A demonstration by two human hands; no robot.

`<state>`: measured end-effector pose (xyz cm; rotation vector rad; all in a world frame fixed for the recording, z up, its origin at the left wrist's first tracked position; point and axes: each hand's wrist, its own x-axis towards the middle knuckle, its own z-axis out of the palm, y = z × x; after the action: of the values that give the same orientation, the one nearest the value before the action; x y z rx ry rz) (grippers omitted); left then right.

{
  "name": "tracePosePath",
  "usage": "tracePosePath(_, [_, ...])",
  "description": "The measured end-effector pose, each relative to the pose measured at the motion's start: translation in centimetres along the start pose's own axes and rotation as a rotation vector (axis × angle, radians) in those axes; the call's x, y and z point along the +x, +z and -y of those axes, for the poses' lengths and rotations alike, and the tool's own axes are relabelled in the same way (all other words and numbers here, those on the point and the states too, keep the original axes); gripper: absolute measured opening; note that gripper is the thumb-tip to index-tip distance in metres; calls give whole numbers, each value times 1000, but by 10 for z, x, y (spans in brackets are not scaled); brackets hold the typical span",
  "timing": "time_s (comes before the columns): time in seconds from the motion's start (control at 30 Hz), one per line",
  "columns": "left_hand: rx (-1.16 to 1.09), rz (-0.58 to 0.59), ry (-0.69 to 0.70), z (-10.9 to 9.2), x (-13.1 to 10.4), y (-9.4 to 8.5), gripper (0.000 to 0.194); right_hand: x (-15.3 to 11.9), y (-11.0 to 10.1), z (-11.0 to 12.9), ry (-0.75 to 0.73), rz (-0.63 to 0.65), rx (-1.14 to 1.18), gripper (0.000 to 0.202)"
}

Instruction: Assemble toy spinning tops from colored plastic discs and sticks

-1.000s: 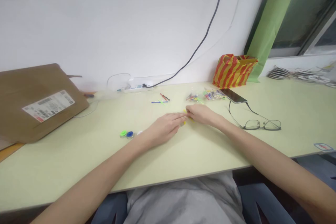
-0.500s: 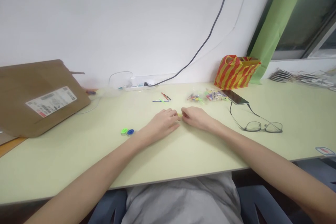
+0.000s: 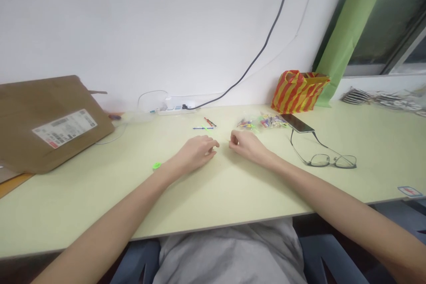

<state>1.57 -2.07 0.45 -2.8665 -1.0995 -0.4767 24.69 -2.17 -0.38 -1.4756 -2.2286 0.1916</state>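
My left hand (image 3: 199, 151) hovers over or rests on the table, thumb and fingers apart with nothing visible between them. To its right, my right hand (image 3: 246, 144) is curled in a pinch; whatever it holds, if anything, is too small or hidden to make out. Beyond the hands lie a blue stick-like piece with a green part (image 3: 203, 128) and a red and dark stick-like piece (image 3: 210, 122). A bright green round piece (image 3: 156, 166) sits beside my left forearm.
Clear bags of colourful small parts (image 3: 262, 121) lie behind my right hand. A phone (image 3: 297, 123), glasses (image 3: 333, 160) and a striped bag (image 3: 299, 92) are on the right. A cardboard package (image 3: 53, 120) stands left, a power strip (image 3: 176, 110) by the wall.
My hands have drawn apart, the left moving left and its fingers opening. The yellow bit seen between them no longer shows. My left forearm now covers the blue round piece.
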Motion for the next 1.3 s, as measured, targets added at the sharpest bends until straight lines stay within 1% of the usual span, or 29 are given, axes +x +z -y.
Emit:
tracePosePath(0.13, [-226, -110, -91, -6, 1, 5, 32, 2, 0, 2, 1, -75, 68, 2])
tracePosePath(0.23, [-403, -205, -160, -12, 3, 6, 40, 3, 0, 3, -20, -123, 108, 6])
tracePosePath(0.37, [-618, -338, -280, -14, 6, 1, 48, 7, 5, -3, -138, -130, 190, 12])
tracePosePath(0.5, [-757, -443, -316, -6, 9, -2, 47, 11, 15, -9, -277, -150, 279, 18])
tracePosePath(0.57, [-790, -455, -315, -4, 10, 0, 46, 12, 17, -9, -311, -156, 317, 18])
tracePosePath(0.63, [-794, -437, -293, -4, 11, 3, 45, 10, 17, -6, -312, -170, 348, 17])
tracePosePath(0.77, [-737, -402, -247, -9, 10, 10, 35, 6, 16, 1, -306, -201, 438, 12])
tracePosePath(0.9, [-741, -420, -228, -13, 10, 10, 28, 4, 15, 5, -312, -209, 501, 9])
tracePosePath(0.97, [-760, -431, -235, -14, 10, 8, 27, 2, 13, 7, -317, -225, 494, 9])
tracePosePath(1.13, [-798, -439, -301, -13, 11, 5, 25, -2, 7, 12, -361, -309, 393, 10])
tracePosePath(1.3, [-876, -448, -291, -11, 11, 8, 27, -2, 6, 12, -375, -318, 378, 10])
